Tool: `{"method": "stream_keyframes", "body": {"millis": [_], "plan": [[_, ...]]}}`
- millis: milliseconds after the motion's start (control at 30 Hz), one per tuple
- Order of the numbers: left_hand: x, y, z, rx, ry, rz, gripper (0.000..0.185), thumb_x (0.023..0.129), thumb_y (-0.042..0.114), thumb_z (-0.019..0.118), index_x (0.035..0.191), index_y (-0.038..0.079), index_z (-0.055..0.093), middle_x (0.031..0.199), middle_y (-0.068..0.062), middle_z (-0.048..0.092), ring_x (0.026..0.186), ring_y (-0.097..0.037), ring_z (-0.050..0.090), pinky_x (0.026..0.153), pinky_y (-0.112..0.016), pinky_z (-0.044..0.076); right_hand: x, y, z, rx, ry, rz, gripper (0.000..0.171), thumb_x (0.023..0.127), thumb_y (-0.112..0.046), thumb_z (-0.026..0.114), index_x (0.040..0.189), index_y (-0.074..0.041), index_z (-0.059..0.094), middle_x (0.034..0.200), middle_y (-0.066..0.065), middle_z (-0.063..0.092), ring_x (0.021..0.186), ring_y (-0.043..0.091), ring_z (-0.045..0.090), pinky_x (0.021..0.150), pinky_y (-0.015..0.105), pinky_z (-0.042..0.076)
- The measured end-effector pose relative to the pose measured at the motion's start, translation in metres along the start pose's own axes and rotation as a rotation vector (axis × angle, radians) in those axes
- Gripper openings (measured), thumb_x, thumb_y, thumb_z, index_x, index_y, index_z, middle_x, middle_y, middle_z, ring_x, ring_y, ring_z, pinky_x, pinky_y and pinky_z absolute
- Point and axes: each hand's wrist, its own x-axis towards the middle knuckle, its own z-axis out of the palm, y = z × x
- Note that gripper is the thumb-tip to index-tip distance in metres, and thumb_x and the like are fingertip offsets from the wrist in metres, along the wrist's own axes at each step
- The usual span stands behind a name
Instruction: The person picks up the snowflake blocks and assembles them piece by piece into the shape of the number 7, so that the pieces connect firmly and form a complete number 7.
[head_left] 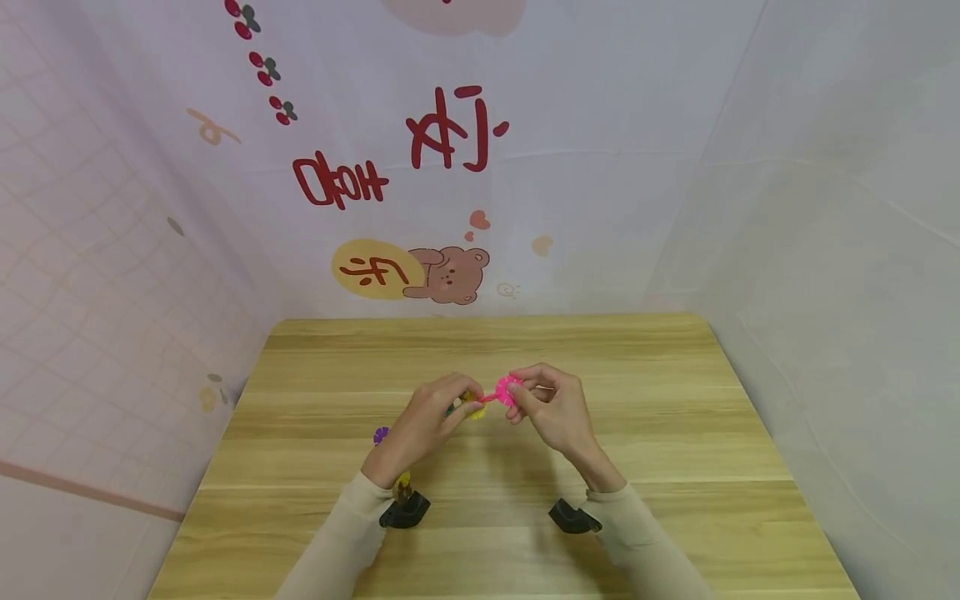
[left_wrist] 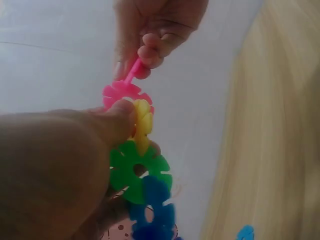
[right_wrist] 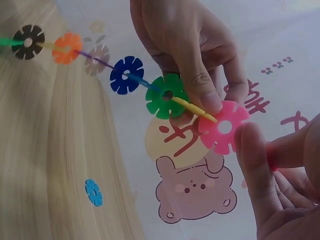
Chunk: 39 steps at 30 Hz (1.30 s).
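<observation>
My left hand (head_left: 429, 417) pinches a chain of interlocked notched plastic discs near its end, where a yellow disc (right_wrist: 192, 107) joins a pink disc (right_wrist: 212, 135). Past the yellow disc run a green disc (left_wrist: 132, 175), a dark blue disc (right_wrist: 120, 82), an orange disc (right_wrist: 62, 52) and a black disc (right_wrist: 20, 47), trailing by the left forearm. Between thumb and fingers, my right hand (head_left: 558, 410) holds another pink disc (head_left: 507, 390), its edge meeting the chain's end pink disc. The right thumb partly covers that joint in the right wrist view.
A loose light blue disc (right_wrist: 93, 193) lies on the wooden table (head_left: 660, 433). Beside the left wrist a purple disc (head_left: 380, 436) shows. Black camera mounts (head_left: 573, 517) sit under both wrists. Printed white cloth (head_left: 600, 208) surrounds the table's back and sides.
</observation>
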Motion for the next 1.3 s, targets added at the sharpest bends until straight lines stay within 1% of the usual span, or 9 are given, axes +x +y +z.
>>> {"method": "stream_keyframes", "body": {"millis": [167, 300, 500, 600, 667, 800, 1000, 1133, 1300], "plan": [[0.0, 0.002, 0.004, -0.023, 0.01, 0.022, 0.009, 0.109, 0.014, 0.076, 0.117, 0.011, 0.077, 0.114, -0.001, 0.081, 0.095, -0.01, 0.071, 0.085, -0.035, 0.067, 0.0, -0.001, -0.002, -0.01, 0.015, -0.012, 0.02, 0.106, -0.003, 0.077, 0.124, 0.005, 0.077, 0.097, 0.029, 0.079, 0.065, 0.015, 0.08, 0.066, 0.037, 0.071], [0.0, 0.002, 0.005, -0.037, 0.016, 0.038, 0.008, 0.109, 0.014, 0.076, 0.116, 0.01, 0.077, 0.113, -0.001, 0.081, 0.096, -0.01, 0.072, 0.087, -0.042, 0.069, -0.001, -0.001, -0.004, -0.007, 0.004, -0.01, 0.02, 0.106, -0.004, 0.078, 0.124, 0.005, 0.077, 0.096, 0.029, 0.079, 0.064, 0.016, 0.079, 0.065, 0.04, 0.071], [0.002, 0.002, 0.006, -0.042, 0.025, 0.113, 0.009, 0.108, 0.009, 0.076, 0.116, 0.009, 0.074, 0.114, -0.003, 0.081, 0.101, -0.012, 0.076, 0.09, -0.034, 0.069, 0.0, -0.003, -0.007, -0.022, -0.025, -0.013, 0.019, 0.106, -0.006, 0.078, 0.122, 0.004, 0.078, 0.094, 0.027, 0.079, 0.064, 0.017, 0.078, 0.063, 0.039, 0.07], [0.003, 0.002, 0.008, -0.033, 0.025, 0.15, 0.008, 0.109, 0.007, 0.074, 0.117, 0.007, 0.072, 0.112, -0.004, 0.079, 0.099, -0.012, 0.075, 0.089, -0.029, 0.067, 0.001, -0.003, -0.007, -0.034, -0.022, -0.014, 0.018, 0.106, -0.006, 0.077, 0.122, 0.003, 0.078, 0.093, 0.026, 0.078, 0.063, 0.018, 0.077, 0.061, 0.036, 0.069], [0.004, 0.002, 0.009, -0.029, 0.027, 0.163, 0.008, 0.11, 0.006, 0.072, 0.117, 0.007, 0.07, 0.11, -0.004, 0.079, 0.096, -0.011, 0.072, 0.087, -0.028, 0.066, 0.0, -0.003, -0.007, -0.03, -0.016, -0.01, 0.018, 0.106, -0.005, 0.077, 0.122, 0.003, 0.078, 0.093, 0.026, 0.078, 0.063, 0.019, 0.077, 0.061, 0.038, 0.07], [0.005, 0.003, 0.011, -0.037, 0.033, 0.164, 0.007, 0.11, 0.004, 0.071, 0.116, 0.006, 0.07, 0.108, -0.006, 0.079, 0.094, -0.01, 0.071, 0.085, -0.027, 0.066, -0.001, -0.002, -0.005, 0.008, 0.011, 0.016, 0.018, 0.106, -0.002, 0.076, 0.122, 0.005, 0.078, 0.095, 0.027, 0.078, 0.063, 0.022, 0.078, 0.062, 0.043, 0.07], [0.006, 0.003, 0.012, -0.044, 0.043, 0.158, 0.005, 0.11, 0.003, 0.069, 0.115, 0.004, 0.069, 0.105, -0.006, 0.077, 0.089, -0.01, 0.067, 0.079, -0.024, 0.063, -0.002, -0.003, 0.002, 0.024, 0.059, 0.013, 0.017, 0.105, 0.002, 0.075, 0.121, 0.007, 0.077, 0.094, 0.029, 0.078, 0.062, 0.017, 0.076, 0.059, 0.035, 0.068], [0.006, 0.002, 0.014, -0.046, 0.052, 0.153, 0.003, 0.11, 0.003, 0.069, 0.113, 0.002, 0.068, 0.102, -0.005, 0.074, 0.085, -0.009, 0.061, 0.074, -0.021, 0.059, -0.003, -0.004, 0.009, 0.01, 0.092, -0.001, 0.016, 0.104, 0.003, 0.075, 0.119, 0.007, 0.078, 0.093, 0.029, 0.079, 0.06, 0.015, 0.075, 0.056, 0.033, 0.067], [0.005, 0.001, 0.017, -0.035, 0.078, 0.15, 0.004, 0.109, 0.001, 0.07, 0.112, 0.003, 0.069, 0.101, -0.006, 0.075, 0.083, -0.009, 0.06, 0.072, -0.021, 0.059, -0.003, -0.001, 0.016, 0.025, 0.127, 0.008, 0.015, 0.104, 0.003, 0.076, 0.119, 0.007, 0.078, 0.09, 0.029, 0.078, 0.059, 0.014, 0.074, 0.056, 0.034, 0.067]]}}
